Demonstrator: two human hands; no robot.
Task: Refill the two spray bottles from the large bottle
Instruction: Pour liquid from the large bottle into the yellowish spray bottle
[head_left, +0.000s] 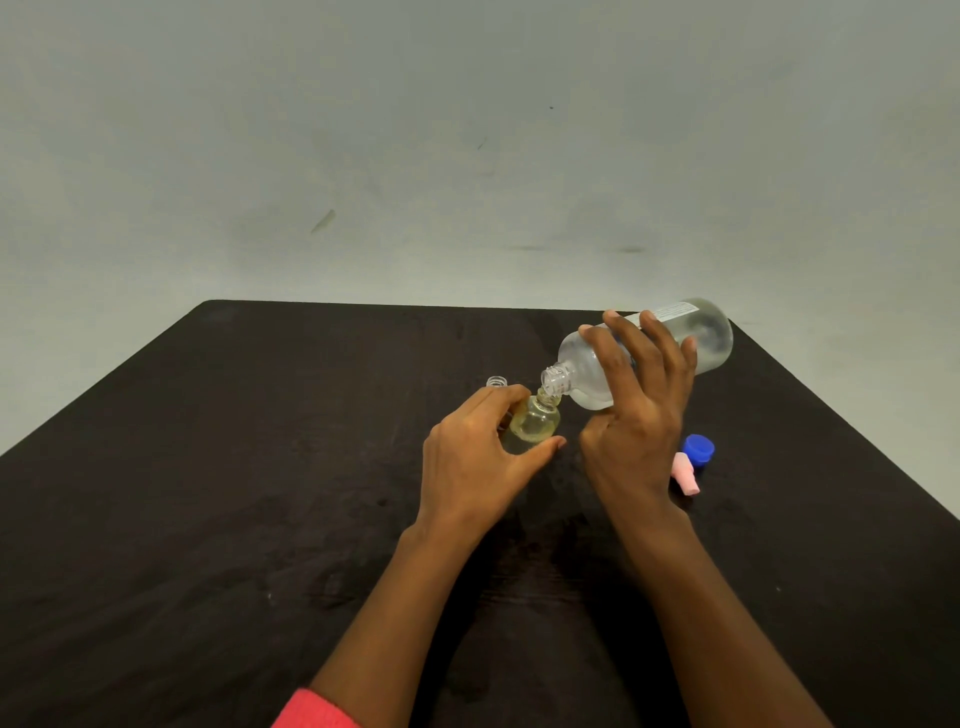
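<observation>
Two hands are working over a dark, matte, slightly mottled surface that is standing against a pale grey-green wall. At the near left a coral-pink knit sleeve is showing at the frame's bottom edge. Farther in, the clear threaded neck of a second small bottle is peeking out, open-topped, just behind the left hand. That hand's fingers are curling round a small bottle, thumb on its near side. It is round-shouldered and see-through, holding pale yellowish liquid, and it is leaning toward the right near the surface's middle.

Above and to its right, the large bottle is lying tipped almost flat in the air, its frosted clear body partly filled with colourless liquid and its threaded mouth meeting the small bottle's neck. A white label strip is running along its upper side; the print is too small to read. The right hand is gripping its middle from the near side, fingers wrapping over the top.

Right of that wrist, a blue ribbed plastic cap and a pink tube-shaped cap are lying on the surface, touching each other.
</observation>
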